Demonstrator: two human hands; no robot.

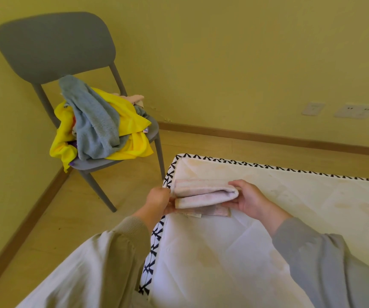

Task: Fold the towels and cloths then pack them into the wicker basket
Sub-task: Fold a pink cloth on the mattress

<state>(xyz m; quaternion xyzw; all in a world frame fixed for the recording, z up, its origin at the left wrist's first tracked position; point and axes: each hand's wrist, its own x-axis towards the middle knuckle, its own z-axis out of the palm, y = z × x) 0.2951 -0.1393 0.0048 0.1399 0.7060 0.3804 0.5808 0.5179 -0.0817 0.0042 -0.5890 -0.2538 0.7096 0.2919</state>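
Observation:
A pale pink towel (203, 193), folded into a thick bundle, sits at the near left corner of a white mattress (267, 230). My left hand (159, 200) grips its left end at the mattress edge. My right hand (251, 200) holds its right, rounded fold, thumb on top and fingers underneath. A small striped label (212, 211) hangs below the bundle. On the grey chair (54, 45) lies a heap of unfolded cloths: a blue-grey towel (94, 123) over a yellow cloth (132, 130), with a pinkish piece (134, 99) behind. No wicker basket is in view.
The mattress has a black-and-white patterned border (154, 245) and lies on a wooden floor (68, 218). The chair stands in the room corner against yellow walls. Two wall sockets (339, 110) are at the right.

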